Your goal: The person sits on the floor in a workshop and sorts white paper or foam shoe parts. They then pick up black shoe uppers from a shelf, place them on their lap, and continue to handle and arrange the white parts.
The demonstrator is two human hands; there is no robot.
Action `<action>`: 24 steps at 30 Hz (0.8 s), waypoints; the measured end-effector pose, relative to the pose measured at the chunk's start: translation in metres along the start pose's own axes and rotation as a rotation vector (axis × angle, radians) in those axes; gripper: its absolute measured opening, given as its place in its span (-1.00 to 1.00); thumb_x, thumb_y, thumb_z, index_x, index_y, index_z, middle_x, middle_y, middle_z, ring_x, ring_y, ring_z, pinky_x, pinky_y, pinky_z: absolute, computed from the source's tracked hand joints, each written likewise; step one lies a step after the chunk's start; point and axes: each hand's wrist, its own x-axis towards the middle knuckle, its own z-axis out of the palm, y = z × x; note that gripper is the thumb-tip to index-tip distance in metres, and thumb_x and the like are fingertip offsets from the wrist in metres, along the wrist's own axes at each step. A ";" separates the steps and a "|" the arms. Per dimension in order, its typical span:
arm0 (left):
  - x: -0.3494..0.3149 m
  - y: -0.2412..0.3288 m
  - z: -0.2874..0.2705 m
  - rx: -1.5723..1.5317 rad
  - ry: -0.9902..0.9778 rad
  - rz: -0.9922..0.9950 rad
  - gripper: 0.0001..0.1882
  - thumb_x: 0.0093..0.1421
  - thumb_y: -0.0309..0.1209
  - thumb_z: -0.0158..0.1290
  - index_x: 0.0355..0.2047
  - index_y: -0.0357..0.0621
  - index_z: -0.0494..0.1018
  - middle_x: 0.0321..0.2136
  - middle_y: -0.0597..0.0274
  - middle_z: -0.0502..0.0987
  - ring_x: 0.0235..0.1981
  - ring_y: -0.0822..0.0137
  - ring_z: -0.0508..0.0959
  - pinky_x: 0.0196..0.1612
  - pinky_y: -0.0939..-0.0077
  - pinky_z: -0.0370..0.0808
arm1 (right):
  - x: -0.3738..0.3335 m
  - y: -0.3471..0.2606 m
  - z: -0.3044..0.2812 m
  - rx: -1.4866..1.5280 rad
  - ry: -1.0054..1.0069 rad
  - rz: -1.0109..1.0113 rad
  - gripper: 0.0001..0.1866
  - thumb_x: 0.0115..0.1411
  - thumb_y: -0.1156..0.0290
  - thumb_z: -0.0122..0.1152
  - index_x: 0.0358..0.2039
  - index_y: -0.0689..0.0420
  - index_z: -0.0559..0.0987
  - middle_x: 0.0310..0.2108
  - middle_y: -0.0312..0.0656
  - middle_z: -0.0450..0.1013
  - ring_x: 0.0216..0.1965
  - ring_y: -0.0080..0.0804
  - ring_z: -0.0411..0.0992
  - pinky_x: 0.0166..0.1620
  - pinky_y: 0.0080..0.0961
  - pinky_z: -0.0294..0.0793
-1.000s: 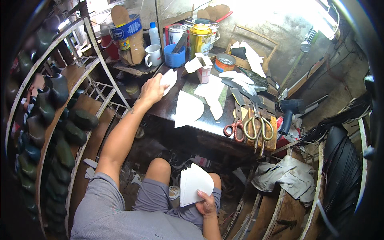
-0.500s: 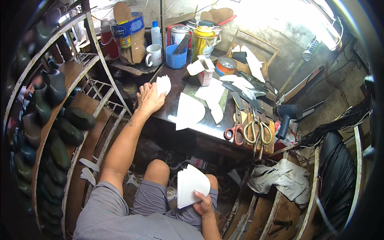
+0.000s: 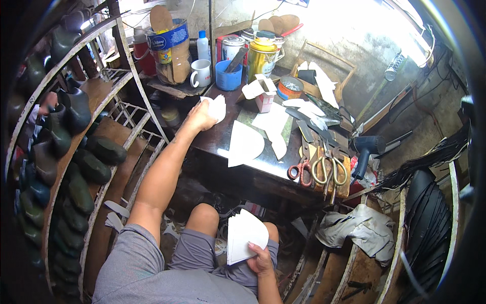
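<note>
My left hand (image 3: 201, 117) reaches to the far left corner of the dark worktable (image 3: 233, 99), its fingers closed round a small stack of white cut pieces (image 3: 217, 108). The fingertips are partly hidden. Over my lap, my right hand (image 3: 260, 258) grips a fanned stack of larger white cut pieces (image 3: 246, 234), with the thumb on top and the other fingers beneath. Those pieces have one rounded side. On the tabletop, a single large white piece with a curved edge (image 3: 245, 143) lies to the right of my left hand.
Scissors (image 3: 320, 169) lie at the table's right end, beside a heat gun (image 3: 365, 150). A white mug (image 3: 201, 74), blue tub (image 3: 226, 76) and gold can (image 3: 261, 58) line the back. Racks of dark shoe lasts (image 3: 91, 164) stand left. A grey cloth (image 3: 358, 230) hangs over right-hand bars.
My left hand has turned and shifted slightly over the small white stack, hiding its fingertips more. My right hand still holds its stack over my lap. The whole view has shifted slightly.
</note>
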 end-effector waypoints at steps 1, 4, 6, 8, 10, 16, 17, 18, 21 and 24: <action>0.001 0.001 0.002 0.057 0.010 -0.024 -0.30 0.11 -0.20 0.30 0.25 -0.12 0.40 0.21 -0.23 0.50 0.28 -0.17 0.48 0.32 -0.02 0.43 | 0.000 0.000 0.001 0.010 -0.031 -0.008 -0.32 0.24 0.56 0.28 0.36 0.26 0.30 0.17 -0.07 0.46 0.19 -0.18 0.46 0.29 -0.21 0.40; 0.004 0.007 0.001 0.148 0.018 -0.083 -0.31 0.11 -0.26 0.27 0.26 -0.12 0.40 0.19 -0.21 0.53 0.27 -0.15 0.50 0.32 0.00 0.44 | 0.000 -0.002 0.004 -0.006 -0.033 -0.013 -0.31 0.24 0.54 0.28 0.37 0.26 0.30 0.18 -0.07 0.46 0.20 -0.18 0.46 0.30 -0.22 0.40; 0.007 0.010 -0.003 0.086 -0.063 -0.068 -0.32 0.11 -0.30 0.25 0.26 -0.12 0.39 0.19 -0.28 0.50 0.28 -0.24 0.47 0.31 -0.02 0.45 | -0.001 -0.003 0.006 -0.021 -0.030 -0.014 -0.30 0.24 0.54 0.29 0.38 0.25 0.30 0.19 -0.06 0.46 0.20 -0.17 0.46 0.31 -0.22 0.39; 0.008 0.014 -0.006 0.047 -0.134 -0.065 -0.31 0.09 -0.34 0.25 0.27 -0.12 0.39 0.20 -0.30 0.49 0.28 -0.27 0.47 0.31 -0.01 0.46 | -0.001 -0.003 0.007 -0.027 -0.041 -0.011 -0.31 0.23 0.54 0.27 0.37 0.24 0.31 0.18 -0.06 0.47 0.20 -0.16 0.47 0.31 -0.20 0.40; 0.008 0.015 -0.006 0.093 -0.111 -0.098 -0.30 0.07 -0.37 0.25 0.26 -0.12 0.39 0.21 -0.30 0.49 0.28 -0.27 0.47 0.30 -0.01 0.47 | -0.001 -0.003 0.007 -0.019 -0.071 -0.018 -0.34 0.23 0.54 0.23 0.36 0.24 0.34 0.18 -0.06 0.49 0.19 -0.13 0.49 0.29 -0.15 0.44; 0.015 0.015 -0.004 0.128 -0.103 -0.106 -0.30 0.02 -0.42 0.24 0.24 -0.15 0.41 0.22 -0.22 0.50 0.32 -0.29 0.41 0.28 -0.08 0.46 | 0.001 -0.001 0.003 -0.010 -0.066 -0.013 -0.31 0.25 0.54 0.28 0.37 0.26 0.30 0.16 -0.05 0.47 0.19 -0.16 0.46 0.28 -0.18 0.43; 0.017 0.014 -0.005 0.062 -0.125 -0.082 -0.30 0.02 -0.42 0.25 0.23 -0.14 0.41 0.23 -0.22 0.49 0.33 -0.31 0.38 0.28 -0.10 0.46 | 0.001 0.000 0.002 -0.016 -0.054 -0.002 -0.32 0.25 0.54 0.28 0.37 0.26 0.30 0.16 -0.05 0.47 0.18 -0.16 0.47 0.28 -0.18 0.44; 0.017 0.015 -0.003 0.011 -0.105 -0.082 -0.30 0.02 -0.42 0.25 0.23 -0.14 0.42 0.23 -0.23 0.48 0.34 -0.33 0.36 0.27 -0.13 0.46 | 0.001 0.000 0.000 -0.016 -0.052 0.003 -0.32 0.25 0.54 0.28 0.37 0.26 0.30 0.16 -0.05 0.48 0.18 -0.16 0.47 0.27 -0.18 0.44; 0.018 0.018 -0.004 0.188 -0.062 -0.051 -0.31 0.00 -0.43 0.27 0.22 -0.12 0.44 0.19 -0.21 0.53 0.29 -0.22 0.46 0.26 -0.03 0.48 | 0.001 0.001 -0.002 -0.020 -0.035 0.005 -0.33 0.25 0.54 0.29 0.36 0.27 0.31 0.15 -0.05 0.48 0.16 -0.16 0.48 0.26 -0.19 0.44; 0.016 0.017 -0.007 0.133 -0.005 -0.054 -0.29 -0.11 -0.37 0.44 0.13 -0.11 0.53 0.05 -0.09 0.65 0.13 0.00 0.63 0.21 0.18 0.52 | 0.001 0.001 -0.003 -0.035 -0.025 0.003 -0.34 0.25 0.54 0.29 0.35 0.27 0.32 0.14 -0.06 0.48 0.15 -0.17 0.48 0.26 -0.20 0.44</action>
